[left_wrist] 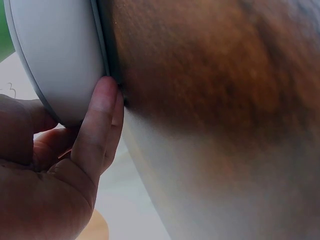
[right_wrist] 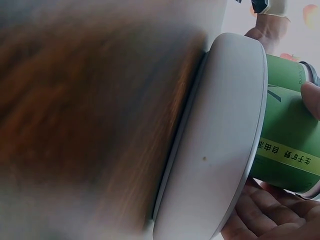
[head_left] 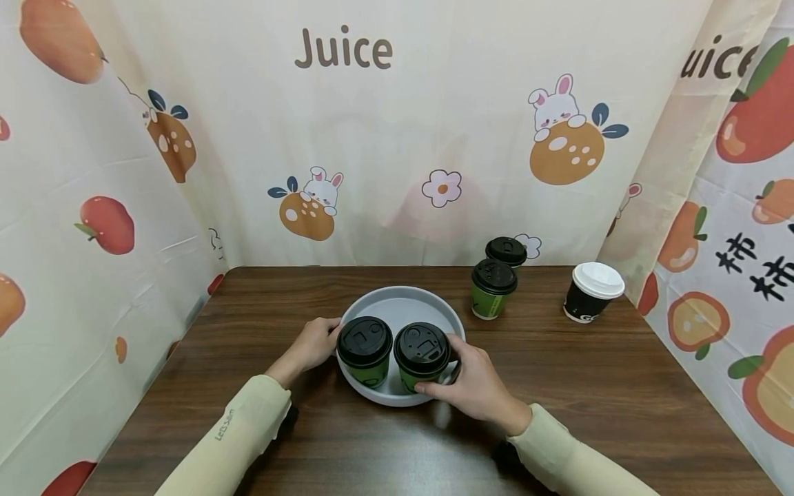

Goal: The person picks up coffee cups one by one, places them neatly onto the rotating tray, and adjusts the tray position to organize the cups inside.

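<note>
Between the two hands lies a round pale grey tray, on the brown wood-grain table. The left hand pinches the tray's edge on its own side, with fingers laid along the outer wall. The right hand is clamped round the right-hand green cup, its thumb on the near side and its other fingers round the far side. The two hands are apart, with the tray and its cups between them.

Just inside the left hand's grip stands the left-hand green cup, beside the one in the right hand; both have black lids. The right-hand cup is within the tray's rim, but whether its base touches the tray cannot be told. The right wrist view shows a yellow-green band with dark characters on it.

Beyond the right hand, past the tray, stands another green cup with a black lid, and just behind it a partly hidden black-lidded cup. Farther to the right hand's outer side stands a black cup with a white lid. Ahead of both hands hangs a pale curtain printed with "Juice", rabbits and fruit.
</note>
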Demonstrator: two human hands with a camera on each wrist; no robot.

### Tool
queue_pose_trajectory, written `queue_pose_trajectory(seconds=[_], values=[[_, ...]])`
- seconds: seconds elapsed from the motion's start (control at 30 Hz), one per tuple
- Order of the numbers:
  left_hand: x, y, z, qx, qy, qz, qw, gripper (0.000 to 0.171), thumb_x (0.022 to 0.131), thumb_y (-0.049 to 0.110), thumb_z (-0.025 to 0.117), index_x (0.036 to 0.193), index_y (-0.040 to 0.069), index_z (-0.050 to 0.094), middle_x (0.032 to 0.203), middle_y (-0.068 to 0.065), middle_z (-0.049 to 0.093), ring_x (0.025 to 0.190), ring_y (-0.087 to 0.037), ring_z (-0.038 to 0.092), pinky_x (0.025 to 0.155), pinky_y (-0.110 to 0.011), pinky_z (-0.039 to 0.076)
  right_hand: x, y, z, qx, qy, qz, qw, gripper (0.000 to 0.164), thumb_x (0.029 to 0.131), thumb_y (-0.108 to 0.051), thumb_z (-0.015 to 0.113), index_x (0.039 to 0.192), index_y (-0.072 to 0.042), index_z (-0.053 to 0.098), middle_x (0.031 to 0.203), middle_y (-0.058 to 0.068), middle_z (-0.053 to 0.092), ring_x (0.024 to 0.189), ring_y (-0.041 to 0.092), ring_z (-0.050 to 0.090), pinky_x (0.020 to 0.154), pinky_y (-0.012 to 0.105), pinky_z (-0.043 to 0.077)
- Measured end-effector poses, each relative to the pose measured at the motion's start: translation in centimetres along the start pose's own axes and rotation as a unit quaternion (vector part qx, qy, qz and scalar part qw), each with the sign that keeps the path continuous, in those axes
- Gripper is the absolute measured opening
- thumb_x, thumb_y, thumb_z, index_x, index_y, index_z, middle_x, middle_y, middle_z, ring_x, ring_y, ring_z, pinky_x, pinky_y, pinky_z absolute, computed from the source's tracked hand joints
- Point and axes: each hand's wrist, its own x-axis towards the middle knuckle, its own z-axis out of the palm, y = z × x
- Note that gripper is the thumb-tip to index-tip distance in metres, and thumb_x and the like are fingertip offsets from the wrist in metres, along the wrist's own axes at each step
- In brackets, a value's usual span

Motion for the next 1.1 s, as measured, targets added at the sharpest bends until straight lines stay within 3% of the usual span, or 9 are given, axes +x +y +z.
queue_pose_trajectory(seconds=[0.3, 0.6, 1.1], values=[[0.0, 0.0, 0.0, 0.0, -0.001, 0.0, 1.0, 0.034, 0.108, 0.013, 0.051, 0.136, -0.002, 0.064, 0.118, -0.021, 0.071, 0.074, -0.017, 0.073, 0.069, -0.034, 0.061, 0.1, 0.0, -0.4, 0.004, -0.014, -0.012, 1.0, 0.073, 0.068, -0.044, 0.097, 0.129, -0.026, 0.062, 0.113, -0.017, 0.07, 0.106, 0.007, 0.066, 0.093, 0.038, 0.056], [0.0, 0.1, 0.0, -0.001, -0.001, -0.004, 1.0, 0.035, 0.108, 0.015, 0.052, 0.138, -0.001, 0.063, 0.116, -0.02, 0.072, 0.072, -0.017, 0.072, 0.067, -0.033, 0.06, -0.1, 0.6, -1.2, 0.012, -0.032, -0.023, 0.999, 0.083, 0.068, -0.038, 0.098, 0.139, -0.02, 0.058, 0.125, -0.011, 0.068, 0.115, 0.01, 0.064, 0.098, 0.042, 0.053], [0.1, 0.0, 0.0, -0.001, 0.001, -0.004, 1.0, 0.035, 0.108, 0.015, 0.052, 0.138, 0.0, 0.063, 0.116, -0.019, 0.072, 0.072, -0.016, 0.072, 0.067, -0.033, 0.06, -0.4, 1.1, -3.2, -0.037, -0.021, -0.023, 0.999, 0.091, 0.064, -0.03, 0.101, 0.141, -0.007, 0.057, 0.129, -0.001, 0.067, 0.121, 0.018, 0.062, 0.102, 0.045, 0.051]])
